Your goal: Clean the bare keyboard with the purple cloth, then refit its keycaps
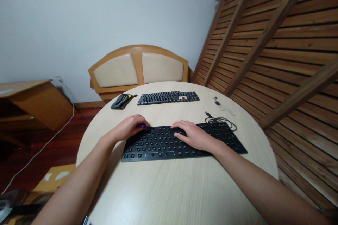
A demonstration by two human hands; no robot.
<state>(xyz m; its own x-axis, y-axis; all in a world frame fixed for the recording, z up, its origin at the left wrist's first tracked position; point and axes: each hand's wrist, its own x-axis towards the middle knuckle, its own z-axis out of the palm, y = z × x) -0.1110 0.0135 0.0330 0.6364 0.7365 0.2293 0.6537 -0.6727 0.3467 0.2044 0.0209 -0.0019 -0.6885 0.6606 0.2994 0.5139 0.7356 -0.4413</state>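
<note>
Your forearms (79, 179) extend over the desk (185, 190). Your left hand (130, 126) grasps a purple item (144, 126) at ten o'clock of the black keyboard base (161, 144), mid-desk; your right hand (192, 135), loosely opened, rests near the base's twelve-o'clock edge.

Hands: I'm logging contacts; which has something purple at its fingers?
The left hand, at the far left corner of the keyboard base, has the purple item; the right hand, over the base's middle, shows none.
</note>
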